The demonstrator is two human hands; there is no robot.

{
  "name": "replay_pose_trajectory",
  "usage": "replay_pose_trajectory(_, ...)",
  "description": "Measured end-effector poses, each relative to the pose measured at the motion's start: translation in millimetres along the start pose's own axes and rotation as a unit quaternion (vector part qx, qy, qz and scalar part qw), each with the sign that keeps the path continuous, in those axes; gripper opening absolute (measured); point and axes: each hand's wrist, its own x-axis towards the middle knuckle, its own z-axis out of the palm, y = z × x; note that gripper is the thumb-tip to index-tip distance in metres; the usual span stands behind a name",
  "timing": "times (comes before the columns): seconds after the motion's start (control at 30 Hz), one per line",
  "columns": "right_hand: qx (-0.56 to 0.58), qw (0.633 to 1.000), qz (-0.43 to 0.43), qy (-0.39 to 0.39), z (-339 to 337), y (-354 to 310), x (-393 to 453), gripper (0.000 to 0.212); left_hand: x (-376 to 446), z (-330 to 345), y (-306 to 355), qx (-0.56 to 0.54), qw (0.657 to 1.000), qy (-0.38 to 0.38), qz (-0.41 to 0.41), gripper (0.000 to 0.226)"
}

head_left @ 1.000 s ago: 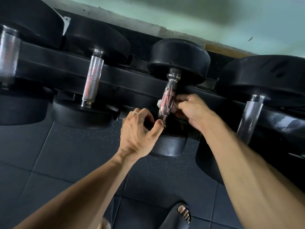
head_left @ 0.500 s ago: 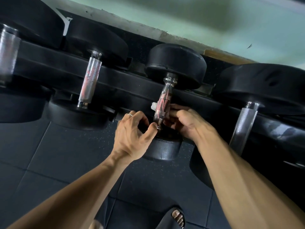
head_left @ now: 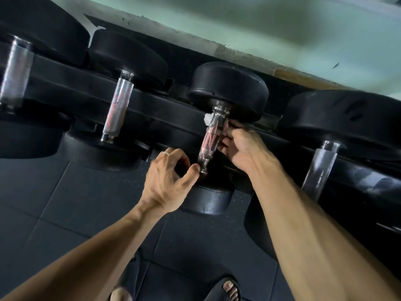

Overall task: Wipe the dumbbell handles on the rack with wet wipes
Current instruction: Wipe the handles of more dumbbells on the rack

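Note:
A black dumbbell with a knurled chrome handle lies across the black rack in the middle of the view. My right hand reaches behind the handle from the right, fingers curled around it and holding a white wet wipe, whose corner sticks out at the handle's upper left. My left hand is curled round the handle's lower end, thumb against the collar beside the near head.
More dumbbells lie on the rack: handles at left, far left and right. Dark rubber floor tiles lie below. My sandalled foot is at the bottom. A pale green wall stands behind.
My right hand with the wipe has slid up the handle toward the far head. My left hand keeps its place at the lower end.

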Motion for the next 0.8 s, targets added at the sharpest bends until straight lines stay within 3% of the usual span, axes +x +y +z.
replay_pose_trajectory(0.13,-0.164,0.985,0.033,-0.043,-11.6,19.5,-21.4,0.032,-0.6,-0.5,1.5,-0.007,1.0,-0.004,0.002,0.038)
replay_pose_trajectory(0.2,-0.186,0.982,0.024,-0.035,-22.2,18.8,-30.6,0.025,-1.0,-0.3,1.6,-0.012,1.0,-0.005,-0.001,0.032)
replay_pose_trajectory(0.33,-0.121,0.991,-0.042,0.033,-36.4,12.3,-42.6,0.031,-0.3,0.4,2.4,-0.017,1.0,-0.007,-0.003,0.033)
replay_pose_trajectory(0.6,-0.014,0.991,-0.106,0.079,-21.3,11.2,-105.8,0.014,0.8,-2.0,1.0,-0.009,0.999,-0.026,0.026,0.045)
replay_pose_trajectory(0.7,-0.075,0.985,-0.126,0.086,-6.3,19.6,-126.2,0.01,3.9,-13.0,2.6,-0.021,0.995,-0.092,0.025,0.04)
replay_pose_trajectory(0.8,-0.144,0.968,-0.161,0.131,9.1,30.9,-137.4,0.006,9.2,-36.9,11.2,-0.129,0.973,-0.189,0.025,0.043)
